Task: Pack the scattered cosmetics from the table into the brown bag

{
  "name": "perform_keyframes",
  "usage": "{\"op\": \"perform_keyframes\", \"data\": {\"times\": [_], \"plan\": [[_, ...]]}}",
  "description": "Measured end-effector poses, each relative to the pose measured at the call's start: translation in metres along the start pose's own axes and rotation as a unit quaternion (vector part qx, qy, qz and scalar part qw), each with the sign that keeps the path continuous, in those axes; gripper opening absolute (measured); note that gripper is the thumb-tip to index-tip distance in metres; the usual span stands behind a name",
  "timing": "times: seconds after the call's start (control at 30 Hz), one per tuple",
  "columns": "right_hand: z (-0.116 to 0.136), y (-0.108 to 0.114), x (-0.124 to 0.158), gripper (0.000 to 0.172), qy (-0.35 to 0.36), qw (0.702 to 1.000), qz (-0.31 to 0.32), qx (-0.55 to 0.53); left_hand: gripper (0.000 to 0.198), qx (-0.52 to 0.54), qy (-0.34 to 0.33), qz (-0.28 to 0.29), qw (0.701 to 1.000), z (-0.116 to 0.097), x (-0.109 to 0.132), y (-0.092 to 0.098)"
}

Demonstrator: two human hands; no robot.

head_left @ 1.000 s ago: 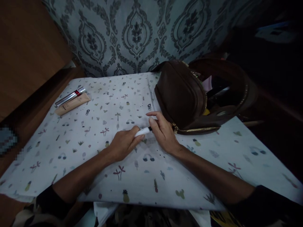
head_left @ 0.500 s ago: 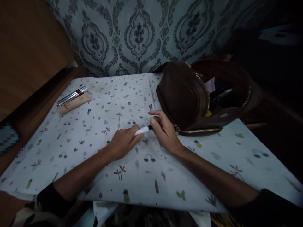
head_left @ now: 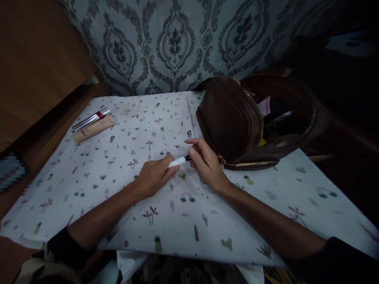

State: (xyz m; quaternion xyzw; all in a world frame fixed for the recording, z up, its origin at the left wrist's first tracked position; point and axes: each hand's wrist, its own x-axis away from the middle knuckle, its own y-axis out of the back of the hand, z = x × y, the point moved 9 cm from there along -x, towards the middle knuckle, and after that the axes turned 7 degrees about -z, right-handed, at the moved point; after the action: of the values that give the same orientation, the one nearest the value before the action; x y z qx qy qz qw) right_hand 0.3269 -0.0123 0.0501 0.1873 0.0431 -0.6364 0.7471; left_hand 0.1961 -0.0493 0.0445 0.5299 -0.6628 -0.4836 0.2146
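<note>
A small white cosmetic tube (head_left: 178, 161) with a black cap (head_left: 188, 157) is held between my two hands above the patterned cloth. My left hand (head_left: 154, 175) is closed around the tube's white body. At the other end, the thumb and fingers of my right hand (head_left: 207, 163) pinch the black cap, with the index finger stretched out to the left. Just right of that hand stands a brown zippered bag (head_left: 227, 114), gaping open, with a pink item (head_left: 264, 105) and other things inside that are too dark to make out.
To the left lie a beige squeeze tube (head_left: 94, 129) and a silver cylinder with a red band (head_left: 91, 119), side by side. The white printed cloth (head_left: 124, 221) covers the table. Behind it hangs a patterned curtain or wall covering (head_left: 174, 43); a wooden panel (head_left: 38, 63) stands at left.
Almost nothing differs. The whole view has shifted very slightly; both hands keep the same hold on the tube and its cap.
</note>
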Motion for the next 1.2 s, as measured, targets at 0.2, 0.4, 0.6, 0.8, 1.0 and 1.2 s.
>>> {"op": "perform_keyframes", "data": {"times": [0.2,0.4,0.6,0.8,1.0,1.2], "plan": [[-0.001,0.001,-0.003,0.025,0.005,1.000,-0.003,0.004,0.026,-0.001,-0.008,-0.009,1.000,0.000,0.000,0.001],[-0.004,-0.003,-0.002,0.030,-0.013,0.997,0.015,-0.068,0.027,-0.006,0.002,-0.009,1.000,0.001,0.000,0.004],[-0.005,-0.002,-0.002,0.027,-0.001,1.000,0.023,-0.006,0.027,-0.026,-0.010,-0.014,0.999,0.001,0.000,0.002],[-0.006,-0.007,-0.002,0.025,-0.013,0.996,0.025,-0.086,0.028,-0.036,-0.015,-0.014,0.999,0.003,0.000,0.001],[-0.002,-0.004,-0.002,0.026,0.013,0.999,0.013,-0.044,0.030,-0.051,-0.028,-0.020,0.998,0.002,0.000,0.000],[-0.006,0.000,-0.001,0.036,-0.022,0.997,0.015,0.079,0.034,-0.071,-0.064,-0.038,0.995,-0.002,0.002,-0.001]]}}
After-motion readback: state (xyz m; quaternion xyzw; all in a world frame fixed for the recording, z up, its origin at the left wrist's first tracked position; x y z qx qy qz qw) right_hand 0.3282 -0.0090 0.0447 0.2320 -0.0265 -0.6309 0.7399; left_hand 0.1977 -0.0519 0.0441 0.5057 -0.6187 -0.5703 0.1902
